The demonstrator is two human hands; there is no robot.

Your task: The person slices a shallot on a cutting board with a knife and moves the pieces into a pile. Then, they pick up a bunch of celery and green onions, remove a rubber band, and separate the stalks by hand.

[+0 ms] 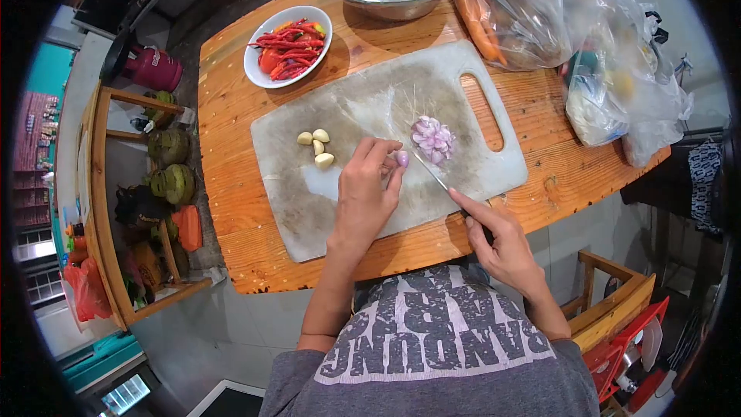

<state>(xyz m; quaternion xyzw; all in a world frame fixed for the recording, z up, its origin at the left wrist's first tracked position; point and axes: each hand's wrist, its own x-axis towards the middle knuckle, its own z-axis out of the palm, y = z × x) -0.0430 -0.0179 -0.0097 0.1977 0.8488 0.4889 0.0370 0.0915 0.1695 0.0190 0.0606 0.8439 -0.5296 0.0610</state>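
My left hand (367,185) pinches a small purple shallot (402,158) between thumb and fingertips, over the middle of a worn white cutting board (285,224). In my right hand (498,239) is a knife (431,171), its blade pointing up and left with the tip close beside the shallot. A pile of sliced shallots (434,139) lies just beyond the blade, toward the board's handle slot. Left of my left hand, several peeled garlic cloves (323,161) rest on the board.
A white bowl of red chillies and tomato (252,69) stands behind the board on the wooden table (224,208). Farther back is a metal bowl (394,6) with chopped greens. Plastic bags of vegetables (532,15) crowd the back right. A wooden shelf (96,208) stands at left.
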